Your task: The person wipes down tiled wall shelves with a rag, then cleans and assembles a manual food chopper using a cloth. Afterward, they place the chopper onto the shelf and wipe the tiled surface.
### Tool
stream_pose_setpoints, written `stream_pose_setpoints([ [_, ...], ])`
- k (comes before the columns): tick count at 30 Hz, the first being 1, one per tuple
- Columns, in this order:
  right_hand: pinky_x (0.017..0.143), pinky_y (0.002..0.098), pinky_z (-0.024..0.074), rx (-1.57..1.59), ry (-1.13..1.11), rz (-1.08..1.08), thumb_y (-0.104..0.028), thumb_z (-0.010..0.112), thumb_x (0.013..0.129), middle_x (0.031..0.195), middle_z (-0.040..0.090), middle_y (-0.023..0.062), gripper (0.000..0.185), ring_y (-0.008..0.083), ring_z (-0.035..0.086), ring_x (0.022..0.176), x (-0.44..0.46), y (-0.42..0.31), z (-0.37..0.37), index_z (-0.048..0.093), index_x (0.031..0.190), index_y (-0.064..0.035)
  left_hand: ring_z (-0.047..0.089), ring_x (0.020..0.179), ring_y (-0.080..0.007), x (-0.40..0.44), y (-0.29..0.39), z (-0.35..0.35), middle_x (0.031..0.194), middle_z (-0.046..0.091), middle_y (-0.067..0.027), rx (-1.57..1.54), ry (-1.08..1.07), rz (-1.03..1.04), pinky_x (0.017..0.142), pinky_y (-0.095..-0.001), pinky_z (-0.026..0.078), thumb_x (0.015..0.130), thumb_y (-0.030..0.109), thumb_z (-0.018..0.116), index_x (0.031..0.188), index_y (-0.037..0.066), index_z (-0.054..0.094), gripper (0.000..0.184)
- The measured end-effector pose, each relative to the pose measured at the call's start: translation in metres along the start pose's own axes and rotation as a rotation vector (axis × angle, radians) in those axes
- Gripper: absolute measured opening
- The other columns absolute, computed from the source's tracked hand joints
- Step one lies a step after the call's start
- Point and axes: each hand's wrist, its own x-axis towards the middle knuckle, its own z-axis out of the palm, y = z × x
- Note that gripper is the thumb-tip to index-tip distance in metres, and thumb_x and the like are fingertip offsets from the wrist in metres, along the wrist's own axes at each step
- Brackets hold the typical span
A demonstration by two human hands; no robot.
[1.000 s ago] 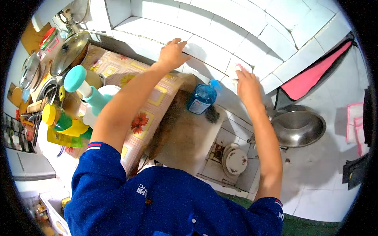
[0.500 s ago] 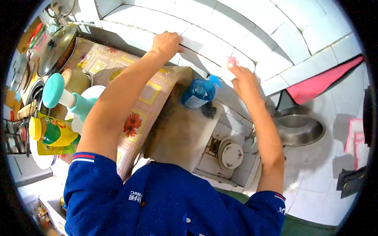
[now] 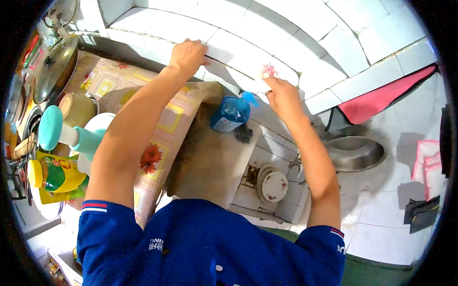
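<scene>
My right hand [image 3: 285, 97] is closed on a white and pink cloth [image 3: 268, 75], pressed against the tiled ledge at the wall. Further left, my left hand [image 3: 189, 56] rests by the edge of the same ledge with its fingers curled; what it holds, if anything, is hidden. Between and below my hands, a blue pump bottle [image 3: 231, 114] stands on the grey slab, with a dark scrubber [image 3: 244, 134] beside it.
A patterned tablecloth [image 3: 168, 119] covers the counter at left, with a lidded pan [image 3: 56, 69], a teal-topped container [image 3: 51, 127] and a yellow-capped bottle [image 3: 58, 174]. Right are plates [image 3: 275, 186] in a tiled sink, a metal basin [image 3: 355, 153] and a pink cloth [image 3: 381, 99].
The whole view has shifted, so most things now lie further left. My right hand has moved left along the ledge with the cloth; my left hand stays near the ledge edge.
</scene>
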Motion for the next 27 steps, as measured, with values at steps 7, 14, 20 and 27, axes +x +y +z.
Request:
stream_pose_setpoints([
  [7, 0.08, 0.047, 0.0515, -0.035, 0.016, -0.025, -0.008, 0.066, 0.077, 0.097, 0.067, 0.0186, 0.031, 0.0385, 0.064, 0.09, 0.02, -0.02, 0.008, 0.065, 0.108, -0.0074, 0.064, 0.097, -0.0291, -0.002, 0.001, 0.002, 0.099, 0.065, -0.0062, 0.034, 0.028, 0.014, 0.08, -0.0423, 0.056, 0.082, 0.035, 0.071, 0.098, 0.012, 0.066, 0.029],
  [14, 0.075, 0.0484, 0.0522, -0.296, -0.182, 0.159, -0.02, 0.068, 0.082, 0.083, 0.067, 0.0211, 0.024, 0.0398, 0.065, 0.084, 0.004, -0.01, -0.023, 0.065, 0.099, -0.0034, 0.064, 0.095, -0.0296, 0.002, -0.002, 0.007, 0.103, 0.064, -0.0056, 0.06, -0.01, 0.023, 0.079, -0.0421, 0.056, 0.083, 0.034, 0.071, 0.103, 0.012, 0.064, 0.031],
  [20, 0.071, 0.0475, 0.0523, -0.654, -0.118, -0.068, -0.009, 0.062, 0.079, 0.082, 0.068, 0.0149, 0.01, 0.0327, 0.067, 0.083, 0.029, -0.002, -0.069, 0.064, 0.088, -0.0042, 0.063, 0.096, -0.0293, 0.002, 0.001, 0.002, 0.103, 0.064, -0.0053, 0.059, -0.03, 0.005, 0.08, -0.042, 0.056, 0.083, 0.034, 0.072, 0.101, 0.012, 0.065, 0.03],
  [27, 0.08, 0.0464, 0.0536, -0.84, -0.607, 0.12, -0.015, 0.064, 0.08, 0.096, 0.073, 0.0155, 0.018, 0.0315, 0.069, 0.094, 0.032, 0.011, -0.058, 0.074, 0.091, -0.0043, 0.063, 0.098, -0.0297, -0.001, -0.002, 0.011, 0.102, 0.064, -0.007, 0.021, 0.056, 0.029, 0.081, -0.0428, 0.056, 0.083, 0.031, 0.07, 0.099, 0.012, 0.065, 0.026],
])
